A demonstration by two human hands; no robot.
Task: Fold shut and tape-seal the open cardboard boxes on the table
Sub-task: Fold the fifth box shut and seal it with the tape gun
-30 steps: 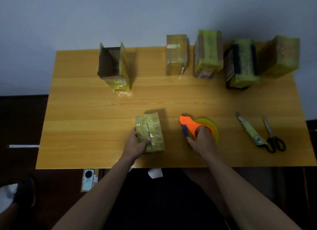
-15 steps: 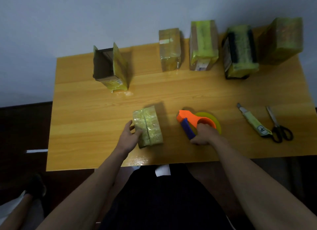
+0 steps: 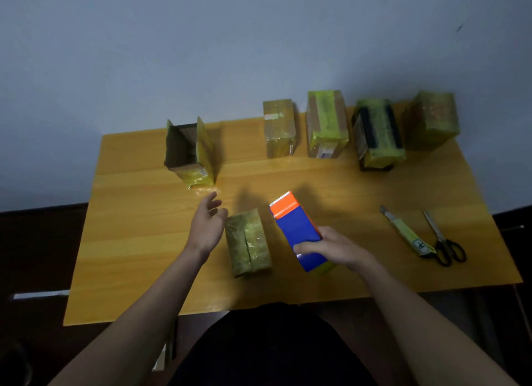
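Observation:
A small taped cardboard box (image 3: 249, 243) lies on the wooden table (image 3: 144, 241) in front of me. My left hand (image 3: 207, 227) hovers just left of it with relaxed fingers, holding nothing. My right hand (image 3: 335, 248) grips the orange and blue tape dispenser (image 3: 298, 230), lifted and tilted just right of the box, its toothed orange end pointing away from me. An open box (image 3: 188, 152) with upright flaps stands at the back left.
Several taped boxes stand along the back edge: one (image 3: 278, 127), another (image 3: 326, 123), a dark one (image 3: 378, 133) and the last (image 3: 431, 120). A utility knife (image 3: 406, 231) and scissors (image 3: 443, 241) lie at the right.
My left hand has let go of the small box and moved up and left of it. My right hand has lifted the tape dispenser off the table and turned it.

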